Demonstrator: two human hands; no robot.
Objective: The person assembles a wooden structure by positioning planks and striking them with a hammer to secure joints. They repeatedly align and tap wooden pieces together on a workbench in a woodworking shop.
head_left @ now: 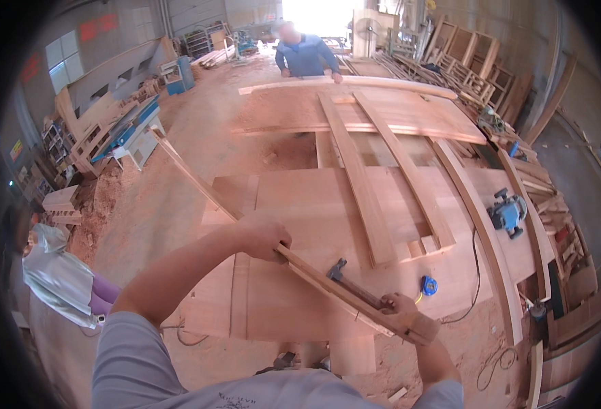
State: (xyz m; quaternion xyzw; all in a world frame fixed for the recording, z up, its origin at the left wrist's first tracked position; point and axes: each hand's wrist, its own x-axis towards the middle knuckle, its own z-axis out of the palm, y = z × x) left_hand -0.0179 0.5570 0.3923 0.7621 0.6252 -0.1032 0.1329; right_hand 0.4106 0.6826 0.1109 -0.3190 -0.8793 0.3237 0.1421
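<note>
Left hand point(268, 236): clamped on long wooden strip point(307, 270)
Right hand point(407, 315): closed around the hammer point(360, 289)
Tape measure point(429, 285): on panel point(450, 266)

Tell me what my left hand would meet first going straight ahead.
Likely the long, flat, pale-brown wooden plank to the right of your left hand; depth is unclear, so it might pass above.

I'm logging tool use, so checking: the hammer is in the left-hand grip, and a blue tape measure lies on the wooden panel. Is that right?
Not quite: the hammer is in the right-hand grip, not the left-hand grip, as the head view shows. The blue tape measure does lie on the wooden panel.
</note>
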